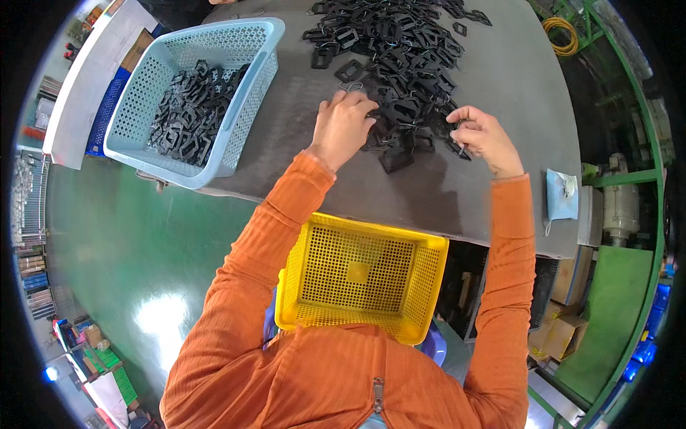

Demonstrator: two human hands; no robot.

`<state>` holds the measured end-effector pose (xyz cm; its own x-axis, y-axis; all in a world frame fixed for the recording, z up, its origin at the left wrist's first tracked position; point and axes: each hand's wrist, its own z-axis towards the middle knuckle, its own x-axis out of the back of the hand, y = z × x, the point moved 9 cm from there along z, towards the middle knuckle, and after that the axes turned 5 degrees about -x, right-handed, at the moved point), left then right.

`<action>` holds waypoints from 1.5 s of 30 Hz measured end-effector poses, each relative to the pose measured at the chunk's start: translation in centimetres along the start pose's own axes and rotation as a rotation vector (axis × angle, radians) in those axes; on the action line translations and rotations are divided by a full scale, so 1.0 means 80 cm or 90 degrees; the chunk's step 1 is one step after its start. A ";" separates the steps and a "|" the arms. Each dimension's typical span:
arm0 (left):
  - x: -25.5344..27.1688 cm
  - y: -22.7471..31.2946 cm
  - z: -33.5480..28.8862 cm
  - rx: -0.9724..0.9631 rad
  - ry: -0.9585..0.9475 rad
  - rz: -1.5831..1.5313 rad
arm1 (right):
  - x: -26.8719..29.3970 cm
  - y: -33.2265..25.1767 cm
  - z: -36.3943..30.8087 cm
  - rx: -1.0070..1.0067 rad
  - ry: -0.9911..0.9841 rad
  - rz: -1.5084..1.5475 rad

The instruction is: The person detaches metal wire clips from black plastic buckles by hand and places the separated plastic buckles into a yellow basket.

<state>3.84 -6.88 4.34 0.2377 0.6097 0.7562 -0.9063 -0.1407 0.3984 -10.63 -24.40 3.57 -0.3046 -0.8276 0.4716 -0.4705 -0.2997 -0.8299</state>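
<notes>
A heap of black frame-shaped parts [407,53], like flat buckles with a cut-out middle, lies on the grey table [522,86]. At its near left edge is my left hand [343,127], fingers curled and closed against the heap; what they hold is hidden. My right hand [487,139] is at the near right edge, with thumb and forefinger closed on a black frame-shaped part [457,148]. Several of these parts lie between my hands. Bits of thin shiny wire show among them, one loop beside my left fingers.
A light blue basket [223,146] with many black parts stands on the table's left. In front of my body sits a yellow mesh basket [289,297], its bottom visible. A blue face mask [562,196] lies at the table's right edge. Green metal framing [643,121] stands beyond it.
</notes>
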 end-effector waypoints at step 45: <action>0.003 -0.052 -0.011 0.077 0.011 -0.168 | -0.037 -0.125 0.059 0.238 0.203 -0.189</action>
<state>7.37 -5.47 2.45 0.4533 0.6509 0.6090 -0.7652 -0.0663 0.6404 -1.12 -21.25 9.06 -0.4662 -0.5150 0.7193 -0.2667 -0.6935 -0.6693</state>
